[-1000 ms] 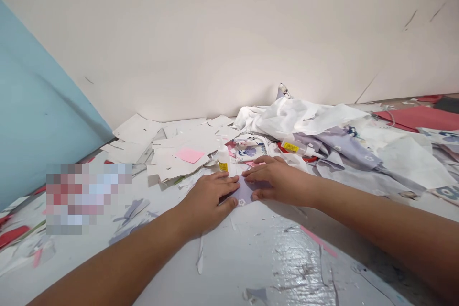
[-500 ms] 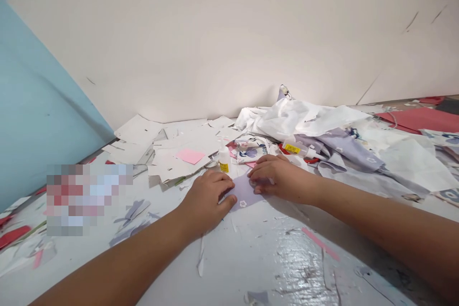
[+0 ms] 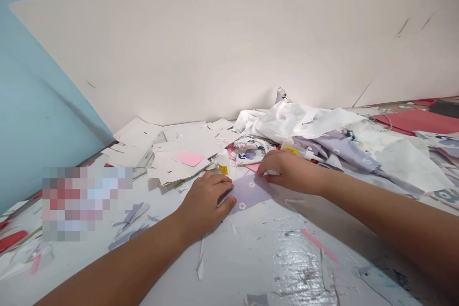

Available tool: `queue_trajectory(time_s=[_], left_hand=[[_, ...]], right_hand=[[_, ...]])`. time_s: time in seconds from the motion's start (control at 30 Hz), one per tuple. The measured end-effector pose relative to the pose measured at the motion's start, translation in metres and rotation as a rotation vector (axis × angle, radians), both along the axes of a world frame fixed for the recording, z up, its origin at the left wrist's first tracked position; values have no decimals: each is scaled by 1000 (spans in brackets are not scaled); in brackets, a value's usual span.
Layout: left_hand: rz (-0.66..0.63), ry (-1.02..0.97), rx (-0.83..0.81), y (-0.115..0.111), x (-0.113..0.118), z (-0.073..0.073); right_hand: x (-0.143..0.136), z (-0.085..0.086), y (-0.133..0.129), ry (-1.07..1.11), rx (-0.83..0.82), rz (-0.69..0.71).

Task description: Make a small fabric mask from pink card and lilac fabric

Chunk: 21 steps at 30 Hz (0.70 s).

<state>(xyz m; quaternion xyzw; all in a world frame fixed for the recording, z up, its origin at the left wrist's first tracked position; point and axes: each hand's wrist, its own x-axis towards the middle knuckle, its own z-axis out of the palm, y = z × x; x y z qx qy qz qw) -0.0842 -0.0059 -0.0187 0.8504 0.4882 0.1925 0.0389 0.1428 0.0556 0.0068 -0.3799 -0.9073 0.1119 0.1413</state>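
Note:
A piece of lilac fabric (image 3: 249, 193) with small white flowers lies flat on the table in front of me. My left hand (image 3: 210, 198) rests at its left edge, fingers together and thumb spread apart, holding nothing. Over the fabric's far right corner, my right hand (image 3: 287, 172) is curled with its fingertips close to the thumb. Something pale shows between them, too small to name. A small white glue bottle (image 3: 223, 160) with a yellow label stands upright just beyond my left hand. Another glue bottle (image 3: 296, 149) lies on its side behind my right hand, partly hidden.
White cardboard pieces (image 3: 179, 165), with a pink paper (image 3: 189, 158) on top, are spread at the back left. White cloth (image 3: 294, 119) and lilac cloth (image 3: 347, 150) are heaped at the back right. Red sheets (image 3: 419, 122) lie far right. A pale board (image 3: 233, 43) stands behind.
My right hand has shifted slightly right and away from the fabric's middle, uncovering a second white flower. My left hand stays nearly in place. The upright glue bottle shows more fully.

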Motion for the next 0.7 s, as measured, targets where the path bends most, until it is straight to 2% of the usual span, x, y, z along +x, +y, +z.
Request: queue_trajectory(time_s=[0.23,0.5,0.7], left_hand=[[-6,42,-33,0,0,0],[38,-17,-14,-2,-1,2],[35,60,-33,0,-2,-1]], right_hand=[[1,-1,-1,-138,8,6],[4,3,-1,-5,51,5],[-1,-3,-2,-75,-53,18]])
